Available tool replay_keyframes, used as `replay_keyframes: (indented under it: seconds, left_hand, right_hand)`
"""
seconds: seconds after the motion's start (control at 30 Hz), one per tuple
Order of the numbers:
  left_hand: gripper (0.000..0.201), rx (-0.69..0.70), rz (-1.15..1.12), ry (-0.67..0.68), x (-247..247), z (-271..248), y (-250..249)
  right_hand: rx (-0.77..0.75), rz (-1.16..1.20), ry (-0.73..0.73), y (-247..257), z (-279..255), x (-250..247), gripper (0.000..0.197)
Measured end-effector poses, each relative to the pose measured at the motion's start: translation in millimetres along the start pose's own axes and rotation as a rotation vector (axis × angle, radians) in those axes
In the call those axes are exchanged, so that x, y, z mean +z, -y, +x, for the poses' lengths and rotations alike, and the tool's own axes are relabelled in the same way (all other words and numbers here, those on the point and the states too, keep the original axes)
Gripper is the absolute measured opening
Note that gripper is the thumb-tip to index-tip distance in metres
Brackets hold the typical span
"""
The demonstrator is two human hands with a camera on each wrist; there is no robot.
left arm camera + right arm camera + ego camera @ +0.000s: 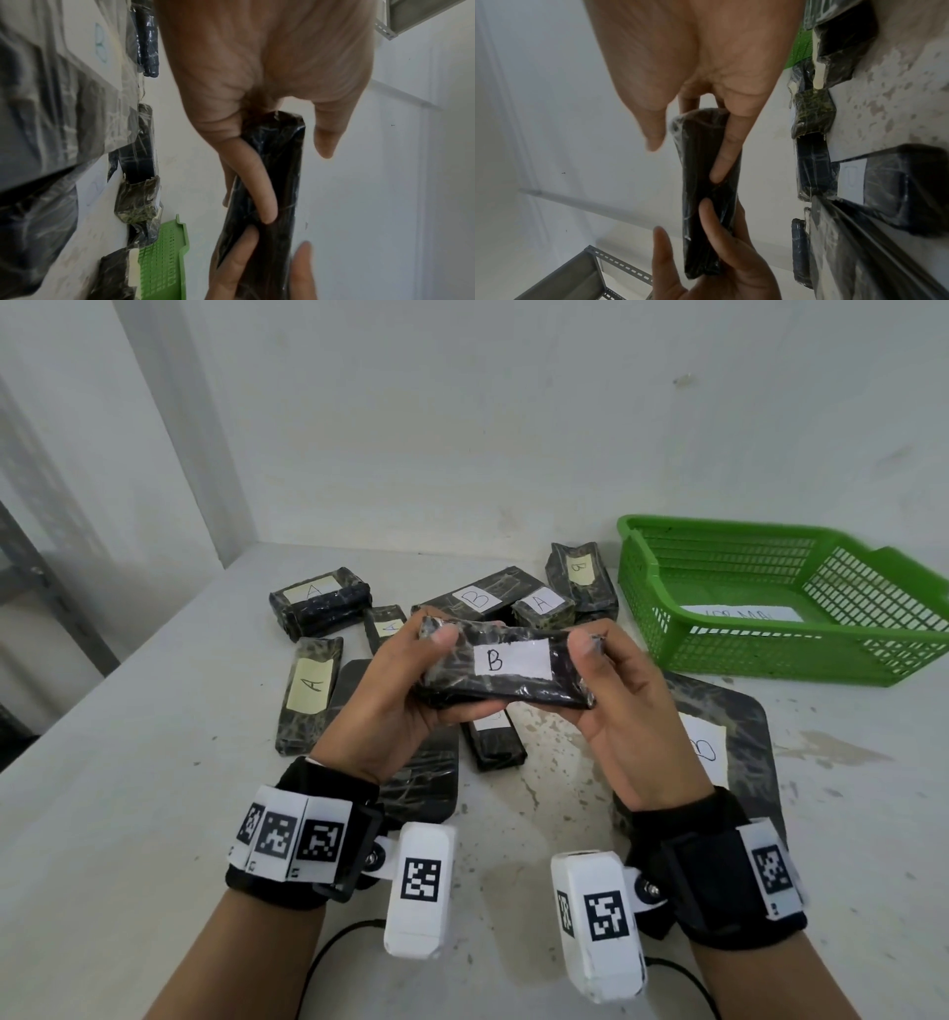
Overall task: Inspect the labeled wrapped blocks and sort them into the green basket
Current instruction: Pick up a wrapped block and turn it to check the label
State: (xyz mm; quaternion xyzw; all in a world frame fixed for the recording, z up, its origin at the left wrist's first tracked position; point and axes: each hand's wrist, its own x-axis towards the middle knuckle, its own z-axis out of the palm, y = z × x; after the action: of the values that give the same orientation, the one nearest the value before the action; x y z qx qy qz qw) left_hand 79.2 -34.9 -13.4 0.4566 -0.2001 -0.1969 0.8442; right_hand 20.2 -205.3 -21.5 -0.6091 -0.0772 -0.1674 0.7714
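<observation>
Both hands hold one black plastic-wrapped block with a white paper label marked B point(506, 667) above the middle of the pale speckled tabletop point(154, 762): the left hand point(395, 690) has its grip closed on the nine o'clock end, thumb on top and fingers beneath, and the right hand point(624, 701) grips the three o'clock end the same way. The green plastic lattice basket point(760, 603) sits at two o'clock from the held block, well apart from it, with a white paper sheet point(739, 613) on its floor. More wrapped blocks labelled A and B point(318, 603) lie scattered on the tabletop from ten to one o'clock behind the hands.
</observation>
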Motion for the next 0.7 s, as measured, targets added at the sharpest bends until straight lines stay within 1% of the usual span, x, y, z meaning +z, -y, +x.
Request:
replay_keyframes:
  seconds: [0.1, 0.2, 0.3, 0.37, 0.4, 0.47, 0.53, 0.57, 0.6, 0.7]
  left_hand:
    - [0.011, 0.008, 0.048, 0.011, -1.1, -0.5, 3.1]
    - [0.015, 0.04, 0.054, 0.034, -3.2, -0.2, 4.8]
    - [0.021, 0.065, 0.081, 0.075, -2.9, -1.4, 1.0]
    - [0.026, 0.065, 0.109, 0.09, -2.0, -1.8, 1.0]
    - [0.025, 0.062, 0.113, 0.096, -2.3, -1.7, 2.3]
    - [0.019, 0.07, 0.119, 0.104, -2.3, -1.2, 4.0]
    - [0.021, 0.088, 0.146, 0.117, -4.3, -1.4, 4.7]
    - [0.026, 0.102, 0.168, 0.133, -5.1, -1.5, 4.3]
    - [0.03, 0.114, 0.184, 0.151, -6.0, -1.2, 4.3]
    - [0.032, 0.157, 0.186, 0.161, -11.1, 2.0, 5.2]
  right_hand:
    - [-0.052, -0.088, -0.041, -2.5, -0.5, -0.9, 0.03]
    - [-0.063, -0.113, -0.03, -1.9, -1.4, -1.2, 0.031]
    - [-0.008, -0.054, 0.0, 1.9, -2.0, 2.3, 0.031]
    - [-0.047, -0.127, -0.021, 1.6, -2.1, 3.1, 0.032]
    - [-0.077, -0.17, -0.036, 1.2, -2.4, 3.0, 0.031]
    - [-0.096, -0.205, -0.061, 0.3, -2.6, 2.5, 0.023]
    - [-0.041, -0.152, -0.067, 2.7, -3.3, 3.8, 0.01]
    - [-0.001, -0.11, -0.056, 4.3, -3.9, 4.7, 0.008]
    - [0.032, -0.081, -0.043, 5.2, -4.1, 4.0, 0.011]
    - [0.187, -0.005, -0.026, 6.1, -2.3, -0.2, 0.053]
